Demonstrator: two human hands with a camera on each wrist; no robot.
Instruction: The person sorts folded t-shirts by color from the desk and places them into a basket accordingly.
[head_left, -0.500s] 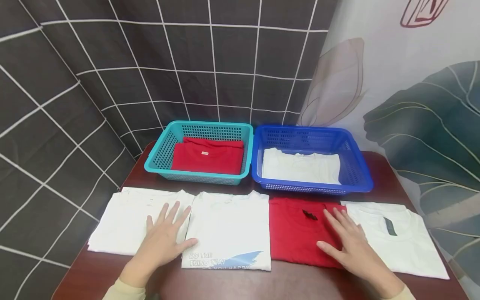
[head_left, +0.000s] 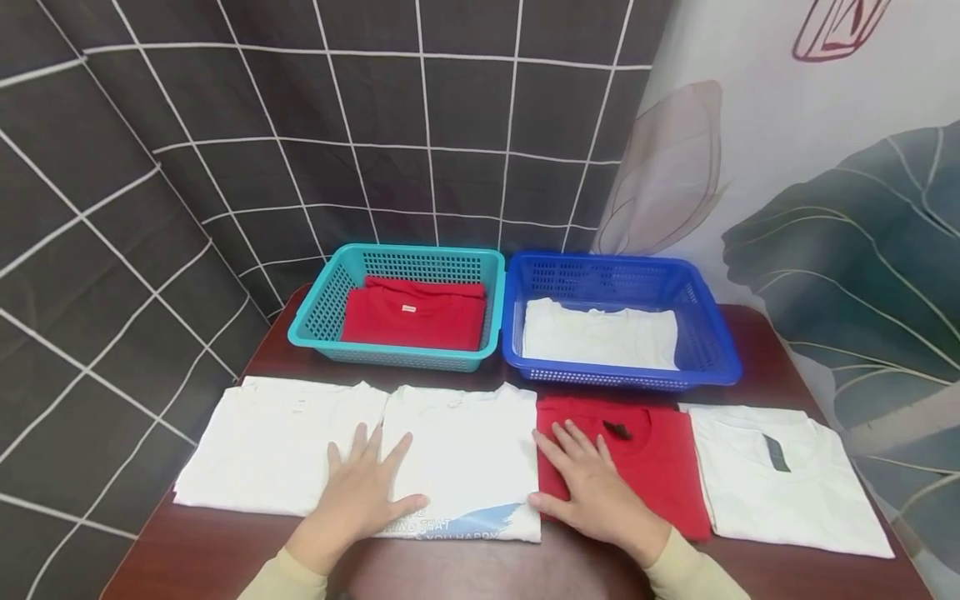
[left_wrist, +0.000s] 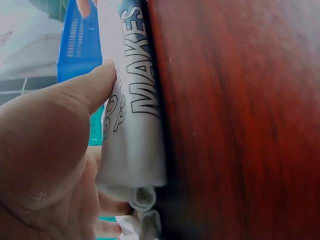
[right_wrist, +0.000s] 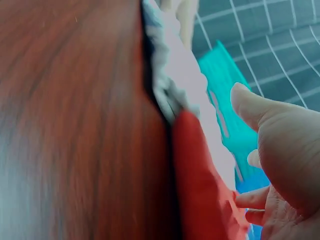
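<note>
Four folded T-shirts lie in a row along the table. My left hand (head_left: 360, 492), fingers spread, is over the seam between the white shirt at the far left (head_left: 262, 442) and the printed white shirt (head_left: 465, 450). In the left wrist view its thumb touches the printed shirt's front fold (left_wrist: 142, 100), lettered MAKES. My right hand (head_left: 592, 492) lies with straight fingers over the left part of the red shirt (head_left: 667, 475), its thumb reaching the printed shirt's edge. In the right wrist view, fingertips are right at the red fabric (right_wrist: 200, 185). Another white shirt (head_left: 795, 483) with a dark label lies far right.
Behind the row, a teal basket (head_left: 300, 329) holds folded red clothing (head_left: 412, 321). Beside it, a blue basket (head_left: 708, 333) holds a folded white garment (head_left: 600, 337). The dark red table (head_left: 465, 575) backs onto a black grid curtain (head_left: 465, 108).
My right hand has moved left, from the red shirt's right edge to its left part. My left hand has shifted right and slightly down, from the far-left white shirt toward the printed one.
</note>
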